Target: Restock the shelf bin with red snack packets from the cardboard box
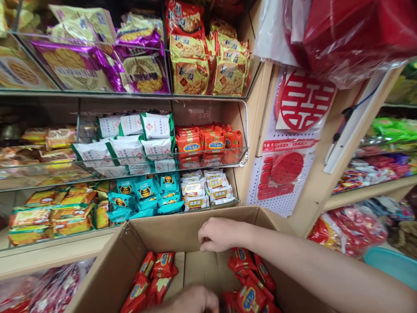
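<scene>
An open cardboard box point(156, 230) stands in front of me, below the shelves. Red snack packets lie in it in two heaps, one at the left point(153, 278) and one at the right point(247, 282), with bare cardboard between them. My right hand point(218, 234) reaches in from the right over the box's far side, just above the right heap. Its fingers are curled downward and together, and what they hold, if anything, is hidden. My left hand point(195, 301) shows only its back at the bottom edge, low in the box between the heaps, with its fingers out of sight.
Glass shelves behind the box hold snack packs: matching red packets point(208, 143), white-green bags point(130, 143), teal packs point(146, 193), white packs point(208, 187), orange-green packs point(52, 213). A pegboard with red paper decorations point(293, 130) stands on the right. A teal tub point(391, 265) sits at the lower right.
</scene>
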`<state>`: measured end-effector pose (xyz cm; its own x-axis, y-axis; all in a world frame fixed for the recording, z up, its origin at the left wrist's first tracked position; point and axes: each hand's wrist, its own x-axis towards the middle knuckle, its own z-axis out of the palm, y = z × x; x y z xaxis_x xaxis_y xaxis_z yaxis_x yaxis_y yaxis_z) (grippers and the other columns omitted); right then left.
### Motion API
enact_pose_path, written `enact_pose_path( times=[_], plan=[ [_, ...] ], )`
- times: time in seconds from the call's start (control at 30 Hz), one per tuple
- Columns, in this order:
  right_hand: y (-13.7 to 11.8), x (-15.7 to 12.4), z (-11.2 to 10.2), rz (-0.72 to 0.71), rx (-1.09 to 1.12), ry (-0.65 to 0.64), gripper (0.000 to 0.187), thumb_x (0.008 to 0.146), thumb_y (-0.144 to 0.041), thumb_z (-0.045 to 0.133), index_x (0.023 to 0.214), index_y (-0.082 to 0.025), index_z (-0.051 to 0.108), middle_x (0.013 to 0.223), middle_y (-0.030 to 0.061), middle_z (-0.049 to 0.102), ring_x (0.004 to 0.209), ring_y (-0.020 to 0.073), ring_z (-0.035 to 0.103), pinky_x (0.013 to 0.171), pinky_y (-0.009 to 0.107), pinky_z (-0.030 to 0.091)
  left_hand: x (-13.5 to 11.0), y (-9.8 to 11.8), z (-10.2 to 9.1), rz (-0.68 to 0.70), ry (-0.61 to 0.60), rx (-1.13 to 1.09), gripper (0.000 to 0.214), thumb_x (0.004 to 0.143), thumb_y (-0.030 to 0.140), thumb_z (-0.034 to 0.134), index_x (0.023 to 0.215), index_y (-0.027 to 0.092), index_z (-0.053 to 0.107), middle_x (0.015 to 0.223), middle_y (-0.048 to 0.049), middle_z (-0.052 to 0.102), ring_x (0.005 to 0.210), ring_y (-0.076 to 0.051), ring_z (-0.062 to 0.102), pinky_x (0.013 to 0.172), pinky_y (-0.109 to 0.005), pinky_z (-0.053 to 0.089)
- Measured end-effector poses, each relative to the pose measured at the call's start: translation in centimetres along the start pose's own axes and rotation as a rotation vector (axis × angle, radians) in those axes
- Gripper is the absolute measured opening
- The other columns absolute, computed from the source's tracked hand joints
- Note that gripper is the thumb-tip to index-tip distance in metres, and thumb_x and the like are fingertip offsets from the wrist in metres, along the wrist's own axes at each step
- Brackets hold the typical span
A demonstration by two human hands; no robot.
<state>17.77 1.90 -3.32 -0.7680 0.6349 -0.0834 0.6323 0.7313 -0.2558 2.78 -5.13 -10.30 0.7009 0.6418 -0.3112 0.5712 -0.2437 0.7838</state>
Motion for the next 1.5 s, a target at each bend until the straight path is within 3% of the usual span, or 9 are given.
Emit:
enact_pose_path(
  times=[0.23, 0.4, 0.53, 0.77, 0.93, 1.03, 1.27, 1.33, 1.5],
  plan=[
    [-0.5, 0.1, -0.9, 0.171, 0.909, 0.229, 0.053, 0.088, -0.052, 0.024, 0.09, -0.011, 0.057, 0.083, 0.0073, 0.06, 0.071, 0.0104, 0.056, 0.065, 0.024, 0.045, -2.0, 3.8, -7.6, 0.169, 0.469, -0.163, 0.011, 0.07, 0.013, 0.044, 0.068, 0.02, 0.053, 0.063, 0.0042, 0.047, 0.06, -0.012, 0.041, 0.058, -0.022, 0.034],
    [-0.5, -0.1, -0.7, 0.052, 1.286, 0.133, 0.046, 0.071, -0.044, 0.061, 0.105, -0.017, 0.047, 0.084, 0.0022, 0.057, 0.067, 0.0102, 0.057, 0.057, 0.024, 0.049, -2.7, 3.7, -9.6, 0.302, 0.8, -0.468, 0.002, 0.069, 0.018, 0.058, 0.071, 0.019, 0.058, 0.06, 0.0036, 0.05, 0.056, -0.01, 0.042, 0.053, -0.02, 0.034],
    [-0.2, 0.2, -0.3, 0.041, 1.251, 0.249, 0.048, 0.064, -0.033, 0.069, 0.101, -0.014, 0.046, 0.082, 0.0022, 0.057, 0.066, 0.0103, 0.057, 0.052, 0.02, 0.047, -2.4, 3.4, -9.4, 0.272, 0.815, -0.505, 0.015, 0.071, 0.024, 0.06, 0.084, 0.019, 0.056, 0.065, 0.004, 0.053, 0.058, -0.01, 0.045, 0.053, -0.02, 0.037],
    [-0.1, 0.0, 0.2, 0.018, 1.037, 0.302, 0.039, 0.07, -0.034, 0.063, 0.102, -0.016, 0.047, 0.084, 0.0019, 0.056, 0.067, 0.0118, 0.054, 0.055, 0.024, 0.047, -2.0, 3.4, -8.8, 0.231, 0.647, -0.487, 0.037, 0.068, 0.032, 0.065, 0.099, 0.016, 0.053, 0.096, -0.0049, 0.062, 0.091, -0.019, 0.056, 0.084, -0.033, 0.042],
    [-1.0, -0.2, -0.3, 0.015, 0.932, 0.469, 0.041, 0.073, -0.035, 0.061, 0.106, -0.015, 0.048, 0.086, 0.0029, 0.055, 0.076, 0.0122, 0.053, 0.068, 0.025, 0.044, -1.9, 3.2, -8.6, 0.29, 0.676, -0.482, 0.037, 0.073, 0.027, 0.061, 0.104, 0.02, 0.042, 0.092, -0.0023, 0.059, 0.086, -0.017, 0.057, 0.077, -0.03, 0.045],
    [-1.4, -0.3, -0.6, -0.024, 0.862, 0.532, 0.048, 0.077, -0.035, 0.055, 0.12, -0.018, 0.043, 0.081, 0.0008, 0.054, 0.069, 0.0097, 0.05, 0.062, 0.023, 0.042, -1.8, 3.1, -8.3, 0.3, 0.643, -0.444, 0.038, 0.072, 0.023, 0.061, 0.104, 0.021, 0.04, 0.083, 0.0011, 0.055, 0.078, -0.015, 0.056, 0.068, -0.026, 0.045],
    [-1.2, -1.0, -1.9, -0.025, 0.77, 0.547, 0.023, 0.075, -0.035, 0.057, 0.086, -0.015, 0.057, 0.064, -0.0018, 0.052, 0.053, 0.0072, 0.048, 0.049, 0.021, 0.04, -2.2, 3.4, -8.1, 0.291, 0.636, -0.43, 0.039, 0.082, 0.036, 0.05, 0.116, 0.024, 0.035, 0.088, 0.0, 0.056, 0.077, -0.015, 0.054, 0.065, -0.025, 0.043],
    [-0.9, -1.7, -3.7, -0.014, 0.881, 0.692, 0.026, 0.073, -0.037, 0.058, 0.088, -0.016, 0.053, 0.063, -0.0024, 0.053, 0.047, 0.007, 0.048, 0.044, 0.021, 0.042, -2.3, 3.4, -8.3, 0.277, 0.664, -0.411, 0.034, 0.086, 0.04, 0.04, 0.115, 0.024, 0.037, 0.084, 0.0004, 0.055, 0.07, -0.014, 0.054, 0.059, -0.025, 0.041],
    [1.3, -3.9, -11.0, -0.117, 0.855, 1.424, 0.031, 0.074, -0.034, 0.057, 0.095, -0.02, 0.04, 0.092, 0.004, 0.056, 0.07, 0.0124, 0.06, 0.057, 0.026, 0.053, -1.7, 3.3, -8.4, 0.269, 0.689, -0.382, 0.029, 0.085, 0.039, 0.042, 0.11, 0.023, 0.039, 0.082, 0.0018, 0.05, 0.063, -0.012, 0.052, 0.054, -0.024, 0.039]
  ],
)
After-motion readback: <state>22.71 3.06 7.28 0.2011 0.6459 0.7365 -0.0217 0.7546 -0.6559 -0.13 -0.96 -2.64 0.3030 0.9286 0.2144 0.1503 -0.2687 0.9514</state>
